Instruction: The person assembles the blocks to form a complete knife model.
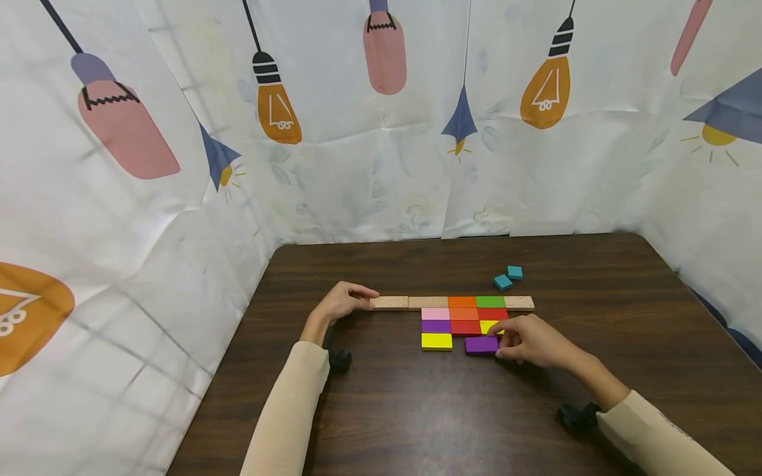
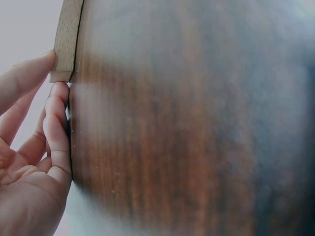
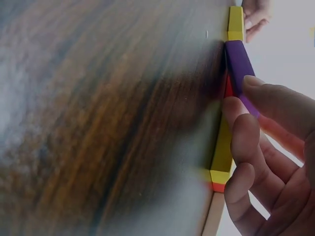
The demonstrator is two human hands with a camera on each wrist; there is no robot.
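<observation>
My left hand (image 1: 344, 301) pinches the left end of a plain wooden block (image 1: 389, 303), which lies at the end of a straight row. Between thumb and fingers, my right hand (image 1: 536, 340) holds a purple block (image 1: 481, 345) at its right end. That block sits slightly askew at the near side of a patch of coloured blocks, with a small gap from the yellow block (image 1: 436, 342) on its left. Farther in lie another purple block (image 1: 436, 326), a pink block (image 1: 435, 313), and red and orange ones. Right-hand fingers partly cover a second yellow block (image 1: 489, 326).
Two small teal blocks (image 1: 503, 282) lie loose beyond the row. An orange block (image 1: 462, 301), a green block (image 1: 490, 301) and a plain block (image 1: 519, 303) continue the row rightward. A patterned cloth (image 1: 381, 172) hangs behind the dark wooden table (image 1: 417, 416).
</observation>
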